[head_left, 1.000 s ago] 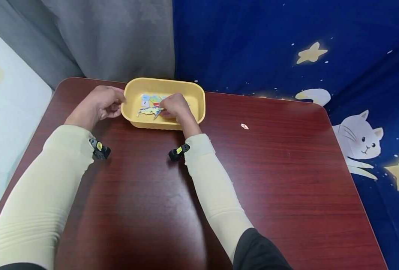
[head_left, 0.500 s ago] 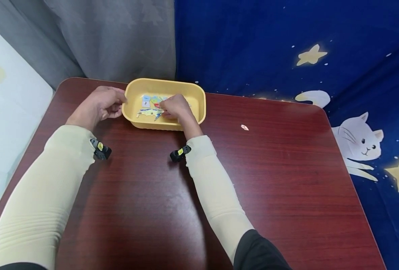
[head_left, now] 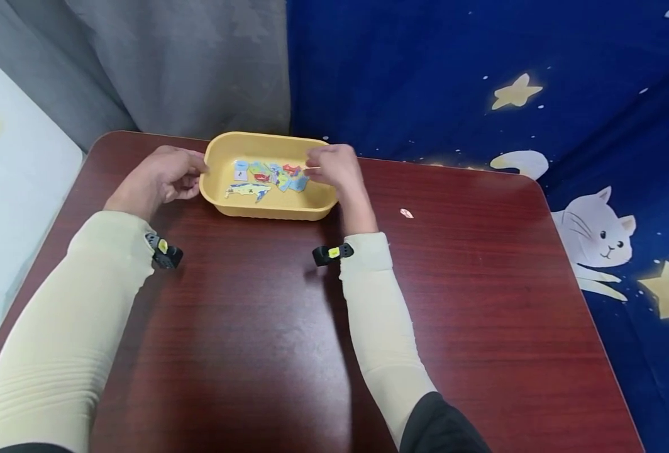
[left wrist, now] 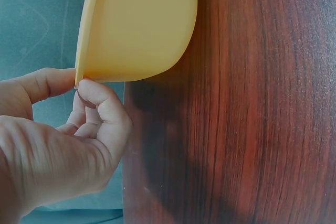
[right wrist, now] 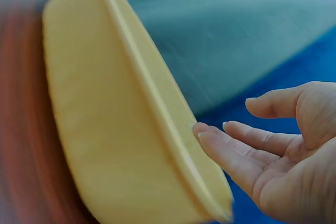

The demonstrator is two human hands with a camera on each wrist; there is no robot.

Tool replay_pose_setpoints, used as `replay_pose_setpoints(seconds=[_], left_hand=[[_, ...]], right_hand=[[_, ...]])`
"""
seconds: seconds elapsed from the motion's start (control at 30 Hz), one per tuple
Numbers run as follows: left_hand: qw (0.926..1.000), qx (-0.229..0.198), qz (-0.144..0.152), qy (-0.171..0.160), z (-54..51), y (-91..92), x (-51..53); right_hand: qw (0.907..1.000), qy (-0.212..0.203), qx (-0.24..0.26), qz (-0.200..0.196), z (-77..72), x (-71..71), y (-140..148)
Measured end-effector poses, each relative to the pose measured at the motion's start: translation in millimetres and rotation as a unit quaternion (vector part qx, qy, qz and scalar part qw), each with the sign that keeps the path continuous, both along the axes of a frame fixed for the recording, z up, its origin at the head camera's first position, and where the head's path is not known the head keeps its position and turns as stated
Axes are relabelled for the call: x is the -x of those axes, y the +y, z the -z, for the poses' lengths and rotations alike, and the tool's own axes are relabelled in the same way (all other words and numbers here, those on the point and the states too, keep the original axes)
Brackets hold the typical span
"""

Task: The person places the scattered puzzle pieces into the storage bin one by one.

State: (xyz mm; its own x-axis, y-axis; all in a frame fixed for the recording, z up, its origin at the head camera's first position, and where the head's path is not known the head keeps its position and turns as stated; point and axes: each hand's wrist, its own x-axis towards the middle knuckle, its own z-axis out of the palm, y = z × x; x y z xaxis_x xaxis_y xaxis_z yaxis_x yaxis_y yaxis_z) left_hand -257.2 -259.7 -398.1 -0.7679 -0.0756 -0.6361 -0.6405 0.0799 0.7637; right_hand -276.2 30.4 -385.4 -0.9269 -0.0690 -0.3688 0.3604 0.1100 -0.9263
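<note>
A yellow plastic basin (head_left: 272, 212) stands near the table's far edge. My left hand (head_left: 167, 174) pinches the rim at its left end between thumb and index finger, as the left wrist view shows up close. Over the basin's right end is my right hand (head_left: 339, 167), its fingers loosely extended and holding nothing; in the right wrist view the thumb (right wrist: 270, 106) is apart from the fingers. Inside the basin lie several flat, colourful printed pieces, among them a long pale-and-blue piece (head_left: 248, 190), a reddish piece (head_left: 291, 170) and a light blue piece (head_left: 241, 168).
A small white-and-red piece (head_left: 406, 213) lies on the dark red wooden table (head_left: 481, 302) right of the basin. Behind the table hang a grey curtain (head_left: 199, 69) and a blue curtain (head_left: 391, 75) with stars and a cat.
My right hand has let go of the long pale-and-blue piece and moved right, uncovering more pieces in the basin. The left hand keeps hold of the rim.
</note>
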Motion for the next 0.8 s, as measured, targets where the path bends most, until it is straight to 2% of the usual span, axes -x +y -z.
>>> replay_pose_setpoints(seconds=[0.23, 0.43, 0.63, 0.8], left_hand=[[1.0000, -0.004, 0.001, -0.005, 0.4, -1.9, 0.9], [0.9999, -0.007, 0.009, -0.005, 0.8, -1.9, 1.9], [0.9999, 0.002, 0.016, -0.003, 0.2, -1.2, 1.1], [0.9998, 0.010, 0.020, 0.002, -0.1, -0.1, 1.1]], right_hand=[[0.9981, 0.021, 0.024, 0.052, -5.8, -1.9, 44.4], [0.9933, 0.030, 0.044, 0.103, -3.3, -7.3, 82.0], [0.9905, 0.022, 0.027, 0.133, 3.0, -15.8, 115.5], [0.9887, 0.016, -0.019, 0.148, 9.3, -24.4, 135.7]])
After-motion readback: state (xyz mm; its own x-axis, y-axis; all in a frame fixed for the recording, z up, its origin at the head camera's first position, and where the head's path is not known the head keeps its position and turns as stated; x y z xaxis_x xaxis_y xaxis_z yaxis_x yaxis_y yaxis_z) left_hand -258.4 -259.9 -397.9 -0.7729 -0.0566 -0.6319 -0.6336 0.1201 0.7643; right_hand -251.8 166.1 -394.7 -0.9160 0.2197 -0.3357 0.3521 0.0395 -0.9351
